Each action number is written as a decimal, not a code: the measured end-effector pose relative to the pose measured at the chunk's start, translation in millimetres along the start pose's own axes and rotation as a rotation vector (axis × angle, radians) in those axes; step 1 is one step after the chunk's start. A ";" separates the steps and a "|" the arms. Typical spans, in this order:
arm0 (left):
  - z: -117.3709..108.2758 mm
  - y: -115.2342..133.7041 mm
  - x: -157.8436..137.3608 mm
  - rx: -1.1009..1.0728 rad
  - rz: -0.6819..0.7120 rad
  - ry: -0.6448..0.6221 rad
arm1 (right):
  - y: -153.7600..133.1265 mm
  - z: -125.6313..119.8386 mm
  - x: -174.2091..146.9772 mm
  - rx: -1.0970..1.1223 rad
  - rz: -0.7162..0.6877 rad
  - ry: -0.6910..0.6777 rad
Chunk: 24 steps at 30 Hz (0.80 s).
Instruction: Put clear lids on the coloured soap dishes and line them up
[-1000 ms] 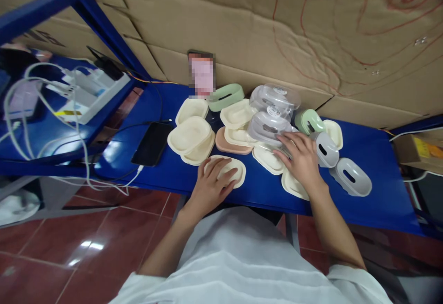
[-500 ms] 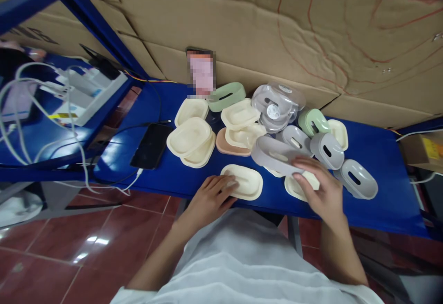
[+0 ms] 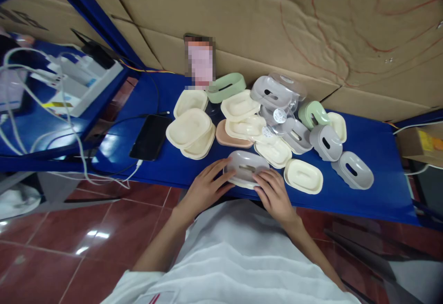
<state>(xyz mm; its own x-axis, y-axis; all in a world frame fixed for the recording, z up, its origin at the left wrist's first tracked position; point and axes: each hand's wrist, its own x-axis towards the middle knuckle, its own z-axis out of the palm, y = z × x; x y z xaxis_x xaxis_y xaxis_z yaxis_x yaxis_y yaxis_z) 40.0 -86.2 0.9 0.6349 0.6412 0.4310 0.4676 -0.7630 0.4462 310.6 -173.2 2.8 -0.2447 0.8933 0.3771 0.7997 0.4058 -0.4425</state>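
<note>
A grey oval plastic dish with a slot in its floor (image 3: pixel 246 158) sits over a cream oval tray (image 3: pixel 246 186), whose pale rim shows along the near side. Fingers of my left hand (image 3: pixel 207 183) are bent round its left end. My right hand (image 3: pixel 276 193) grips the opposite end, its fingertips over the rim by the slot. Just right of it lies a loose cream tray (image 3: pixel 303 176). Behind my hands are another cream tray (image 3: pixel 273 151) and a peach-coloured piece (image 3: pixel 232 140) partly under cream ones.
More grey slotted dishes (image 3: pixel 356 170) and green ones (image 3: pixel 226 88) lie about the blue table (image 3: pixel 384 156). Clear covers (image 3: pixel 280 117) rest at the back. A dark phone (image 3: pixel 150 137) with a cable and a power strip (image 3: pixel 100 87) are leftward. Cardboard (image 3: pixel 242 13) walls the back.
My right hand has brought the grey slotted dish left and down onto the cream tray by my left hand. Both hands now hold it. The clear covers at the back have shifted forward.
</note>
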 end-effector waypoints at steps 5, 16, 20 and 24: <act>0.7 -2.5 -4.1 0.054 -0.015 0.010 | -3.6 8.1 6.5 -0.096 -0.057 -0.069; -2.3 1.3 -0.8 0.040 -0.015 -0.002 | 23.8 -19.8 38.0 -0.164 -0.044 -0.015; -2.6 5.6 -3.1 -0.015 -0.023 0.040 | 42.3 -22.1 67.4 -0.325 0.116 0.058; 2.8 7.4 -6.5 -0.070 -0.029 0.069 | 45.0 -8.2 74.1 -0.344 0.128 0.049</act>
<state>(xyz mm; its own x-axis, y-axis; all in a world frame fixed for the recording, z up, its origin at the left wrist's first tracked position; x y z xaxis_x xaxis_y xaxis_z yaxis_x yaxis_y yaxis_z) 41.0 -96.3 -0.8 0.5769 0.6685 0.4693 0.4395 -0.7383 0.5115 333.0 -90.3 17.6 -0.1109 0.9190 0.3783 0.9617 0.1952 -0.1922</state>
